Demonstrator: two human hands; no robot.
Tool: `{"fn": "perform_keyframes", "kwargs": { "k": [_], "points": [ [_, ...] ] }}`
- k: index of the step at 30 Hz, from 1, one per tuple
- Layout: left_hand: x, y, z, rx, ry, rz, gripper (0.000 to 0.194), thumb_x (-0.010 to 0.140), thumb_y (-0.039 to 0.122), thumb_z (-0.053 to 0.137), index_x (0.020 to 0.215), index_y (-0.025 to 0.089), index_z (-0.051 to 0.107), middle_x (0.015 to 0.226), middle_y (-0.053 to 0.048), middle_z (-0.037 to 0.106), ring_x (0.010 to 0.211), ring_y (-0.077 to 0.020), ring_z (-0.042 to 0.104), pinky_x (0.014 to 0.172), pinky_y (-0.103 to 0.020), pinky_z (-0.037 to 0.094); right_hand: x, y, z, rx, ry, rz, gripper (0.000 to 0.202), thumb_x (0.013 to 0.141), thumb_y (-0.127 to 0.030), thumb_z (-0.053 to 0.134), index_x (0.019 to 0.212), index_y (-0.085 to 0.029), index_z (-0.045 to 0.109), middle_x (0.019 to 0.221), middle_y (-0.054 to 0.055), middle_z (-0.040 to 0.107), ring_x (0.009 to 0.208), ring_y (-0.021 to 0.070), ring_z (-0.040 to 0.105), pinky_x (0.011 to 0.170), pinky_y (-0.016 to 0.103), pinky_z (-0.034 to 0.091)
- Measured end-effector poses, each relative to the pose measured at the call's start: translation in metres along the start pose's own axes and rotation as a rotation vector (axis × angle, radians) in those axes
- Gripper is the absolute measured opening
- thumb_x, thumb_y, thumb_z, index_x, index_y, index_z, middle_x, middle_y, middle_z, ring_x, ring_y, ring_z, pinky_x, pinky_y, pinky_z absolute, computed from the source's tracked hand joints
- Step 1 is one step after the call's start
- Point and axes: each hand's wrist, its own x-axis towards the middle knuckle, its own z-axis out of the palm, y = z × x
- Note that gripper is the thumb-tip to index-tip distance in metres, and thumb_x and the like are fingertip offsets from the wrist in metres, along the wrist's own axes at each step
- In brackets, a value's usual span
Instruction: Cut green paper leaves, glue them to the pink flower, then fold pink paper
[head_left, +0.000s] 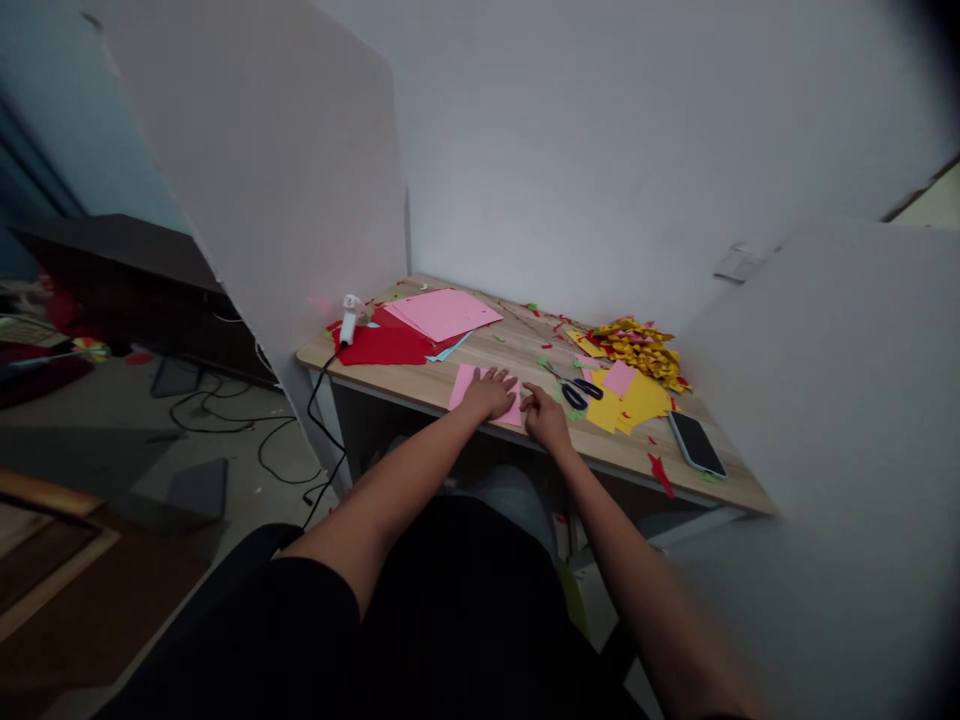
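A sheet of pink paper (463, 381) lies at the front edge of the wooden table. My left hand (491, 393) rests flat on it, fingers spread. Against the paper's right edge is my right hand (546, 417), its fingers curled in and the index finger pointing left; whether the edge is pinched between them is hidden. Black-handled scissors (576, 393) lie just right of that hand, on the table.
Pink sheets (442, 314), red paper (382, 346) and a white glue gun (349, 322) with a black cord occupy the left side. Yellow paper (645, 398), a gold folded-paper pile (637, 350) and a phone (697, 443) are at right. Panels (300, 180) flank the table (517, 345).
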Motion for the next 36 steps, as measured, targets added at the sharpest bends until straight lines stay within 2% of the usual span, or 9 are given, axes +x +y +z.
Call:
{"fn": "perform_keyframes", "kwargs": {
  "k": [3,6,9,13,18,21,25,31,36],
  "points": [
    [-0.001,0.0,0.0,-0.001,0.022,0.014,0.054,0.103,0.043,0.042,0.153,0.023,0.04,0.164,-0.011,0.033,0.151,-0.0321,0.028,0.121,-0.063,0.02,0.002,-0.002,0.002,-0.026,0.0,0.014,0.061,0.09,-0.01,0.041,0.151,-0.014,0.039,0.115,0.009,0.074,0.107,0.023,0.061,0.098,0.034,0.045],
    [-0.003,0.0,0.0,-0.006,0.056,0.032,0.05,0.103,0.042,0.044,0.149,0.022,0.045,0.161,-0.011,0.038,0.149,-0.0319,0.032,0.12,-0.061,0.023,0.008,-0.001,0.007,-0.063,-0.022,0.041,0.062,0.097,-0.022,0.042,0.157,-0.012,0.029,0.129,0.013,0.068,0.115,0.0282,0.057,0.104,0.041,0.042],
    [-0.004,0.0,0.0,-0.011,0.098,0.056,0.047,0.101,0.041,0.048,0.144,0.021,0.05,0.157,-0.011,0.042,0.146,-0.0312,0.035,0.118,-0.059,0.027,0.019,0.001,0.011,-0.094,-0.058,0.059,0.063,0.097,-0.021,0.04,0.157,-0.01,0.028,0.136,0.014,0.065,0.116,0.0304,0.057,0.104,0.044,0.042],
    [-0.001,-0.001,0.002,-0.018,0.119,0.083,0.047,0.1,0.041,0.053,0.143,0.022,0.051,0.15,-0.011,0.049,0.138,-0.0296,0.046,0.115,-0.057,0.034,0.033,0.002,0.015,-0.124,-0.072,0.072,0.062,0.094,-0.016,0.038,0.156,-0.013,0.032,0.145,0.015,0.058,0.115,0.0302,0.059,0.102,0.044,0.043],
    [0.006,-0.005,0.006,-0.026,0.069,0.099,0.05,0.098,0.043,0.057,0.142,0.021,0.051,0.153,-0.012,0.046,0.141,-0.0314,0.043,0.117,-0.059,0.032,0.032,0.0,0.014,-0.119,-0.055,0.056,0.06,0.095,-0.017,0.037,0.155,-0.014,0.034,0.136,0.014,0.064,0.111,0.0289,0.061,0.099,0.042,0.046],
    [0.007,-0.007,0.008,-0.028,0.04,0.1,0.053,0.098,0.045,0.057,0.144,0.021,0.049,0.156,-0.012,0.042,0.144,-0.0324,0.038,0.119,-0.061,0.027,0.017,-0.002,0.011,-0.113,-0.048,0.029,0.057,0.097,-0.019,0.035,0.154,-0.015,0.036,0.13,0.013,0.067,0.108,0.0266,0.063,0.098,0.039,0.047],
    [0.005,-0.006,0.009,-0.033,0.039,0.099,0.053,0.098,0.044,0.056,0.145,0.021,0.048,0.157,-0.012,0.04,0.145,-0.0328,0.037,0.119,-0.061,0.026,-0.009,-0.007,0.008,-0.11,-0.02,-0.014,0.054,0.099,-0.018,0.031,0.151,-0.015,0.041,0.128,0.015,0.066,0.11,0.0259,0.062,0.099,0.039,0.047],
    [0.002,-0.005,0.006,-0.028,0.05,0.104,0.052,0.098,0.043,0.056,0.145,0.021,0.048,0.156,-0.012,0.042,0.145,-0.0322,0.038,0.119,-0.06,0.027,-0.037,-0.012,0.005,-0.058,0.02,-0.069,0.059,0.091,-0.01,0.033,0.149,-0.015,0.043,0.117,0.013,0.068,0.104,0.0245,0.063,0.099,0.04,0.048],
    [0.0,-0.006,0.006,-0.014,0.047,0.099,0.052,0.102,0.044,0.046,0.149,0.021,0.045,0.158,-0.011,0.041,0.146,-0.0298,0.036,0.12,-0.057,0.026,-0.042,0.0,0.001,-0.001,0.005,-0.109,0.066,0.085,-0.007,0.035,0.149,-0.016,0.04,0.111,0.01,0.069,0.101,0.0219,0.064,0.095,0.037,0.051]
  ]
}}
